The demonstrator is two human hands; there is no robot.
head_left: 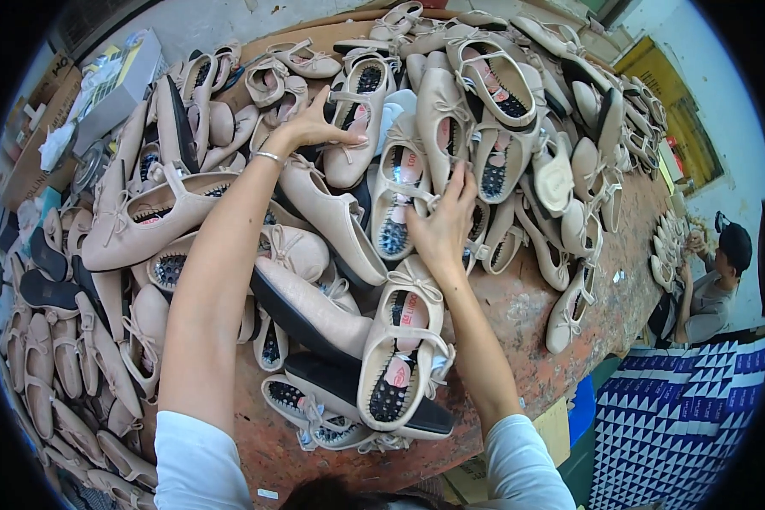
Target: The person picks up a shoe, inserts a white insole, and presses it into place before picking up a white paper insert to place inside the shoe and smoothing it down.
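The light is quite bright and even, with a cool tint on the wall. Soft shadows lie between the shoes; small shiny spots appear on dark insoles. The centre looks sharp, while toward the round edge lines bend and details become soft.

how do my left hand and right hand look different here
The left hand has a pale bracelet at its wrist; the right hand has none showing. The left hand is higher in the picture, while the right hand is lower and farther right. Both are bare and touch beige shoes.
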